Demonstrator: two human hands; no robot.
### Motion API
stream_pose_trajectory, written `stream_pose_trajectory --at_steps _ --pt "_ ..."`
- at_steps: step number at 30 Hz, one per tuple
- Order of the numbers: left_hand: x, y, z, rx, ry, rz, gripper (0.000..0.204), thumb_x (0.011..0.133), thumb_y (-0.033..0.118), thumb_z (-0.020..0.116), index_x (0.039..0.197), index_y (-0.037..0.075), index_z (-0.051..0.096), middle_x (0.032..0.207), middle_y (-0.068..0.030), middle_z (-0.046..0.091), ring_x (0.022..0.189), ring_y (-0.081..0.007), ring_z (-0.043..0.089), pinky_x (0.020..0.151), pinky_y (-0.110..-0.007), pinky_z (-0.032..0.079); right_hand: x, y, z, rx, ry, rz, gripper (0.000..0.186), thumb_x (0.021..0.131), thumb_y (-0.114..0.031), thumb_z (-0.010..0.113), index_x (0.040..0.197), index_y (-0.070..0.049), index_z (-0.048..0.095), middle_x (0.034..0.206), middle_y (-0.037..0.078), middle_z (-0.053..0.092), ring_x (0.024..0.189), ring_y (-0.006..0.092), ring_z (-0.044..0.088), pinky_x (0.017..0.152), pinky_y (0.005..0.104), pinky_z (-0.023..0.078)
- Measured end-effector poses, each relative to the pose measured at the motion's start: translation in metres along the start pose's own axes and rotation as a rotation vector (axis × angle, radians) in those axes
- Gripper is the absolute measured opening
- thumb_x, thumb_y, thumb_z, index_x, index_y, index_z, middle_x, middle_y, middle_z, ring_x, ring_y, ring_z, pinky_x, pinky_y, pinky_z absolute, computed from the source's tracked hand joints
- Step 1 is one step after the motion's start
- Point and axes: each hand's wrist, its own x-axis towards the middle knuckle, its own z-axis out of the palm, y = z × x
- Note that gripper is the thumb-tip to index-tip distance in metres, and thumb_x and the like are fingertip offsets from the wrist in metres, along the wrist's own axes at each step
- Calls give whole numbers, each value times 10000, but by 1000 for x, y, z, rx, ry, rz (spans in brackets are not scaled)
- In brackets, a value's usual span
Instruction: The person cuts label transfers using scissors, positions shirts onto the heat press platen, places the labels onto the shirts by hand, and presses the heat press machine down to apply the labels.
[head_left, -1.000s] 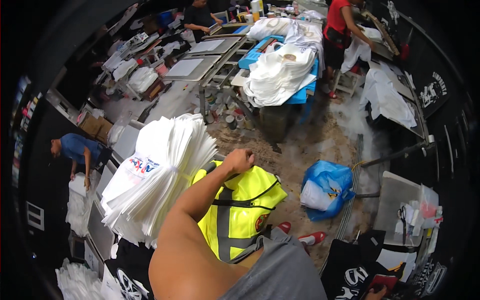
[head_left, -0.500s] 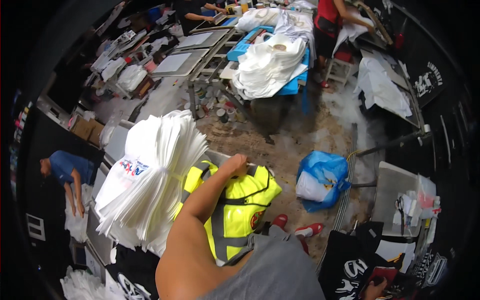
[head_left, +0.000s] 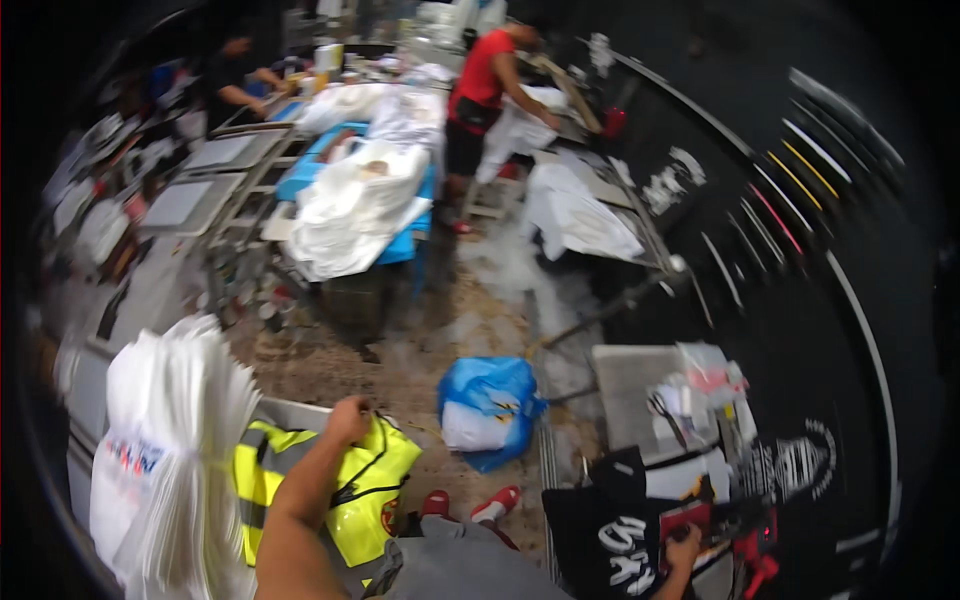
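My left hand [head_left: 350, 420] has its fingers curled on the top of a yellow reflective vest [head_left: 375, 470], which lies beside a tall bundle of white fabric pieces [head_left: 165, 420]. At the lower right my right hand [head_left: 683, 542] grips a red flat object [head_left: 687, 515], blurred, next to black printed fabric [head_left: 610, 520]. A blue plastic bag [head_left: 505, 410] holding white material lies on the floor between them.
Tables hold white cloth piles [head_left: 355, 200] and flat boards [head_left: 205, 200]. A co-worker in red [head_left: 485, 75] bends over a rack; another in black [head_left: 230, 90] works behind. A board with scissors and small items [head_left: 625, 390] stands at right, beside a dark wall [head_left: 820, 290].
The view has swung right, so the scene sits further left and the worker in blue is out of sight. More of my right hand shows on the red object; my left stays on the vest.
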Motion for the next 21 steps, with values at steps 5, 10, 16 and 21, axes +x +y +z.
stream_pose_trajectory --at_steps 5,10,16,21 --pt "29 -1 -4 -41 139 -14 180 834 171 689 932 21 697 871 -191 719 829 -353 705 771 -405 556 -11 -41 -35 22 -17 157 625 663 -37 722 1262 -74 547 1258 169 569 1124 391 600 987 469 472" --pt "33 -26 -3 -115 263 -58 211 842 206 699 914 8 693 821 -179 716 778 -304 708 744 -390 547 -8 -46 -31 76 -38 161 648 666 -10 699 1291 -79 541 1284 155 558 1124 358 612 998 462 463" --pt "-9 149 -101 -629 250 381 216 1021 118 550 1040 -33 702 956 -82 734 866 -92 646 770 -260 509 -12 -36 -30 26 -32 133 652 660 40 705 1285 -53 541 1258 183 557 1092 372 609 969 419 500" --pt "-167 335 -210 -809 -42 969 463 1029 360 490 991 -55 690 1072 -220 712 1077 -387 663 999 -472 490 -18 0 -32 185 24 159 652 688 -1 731 1310 -31 537 1327 204 516 1158 339 623 994 396 536"
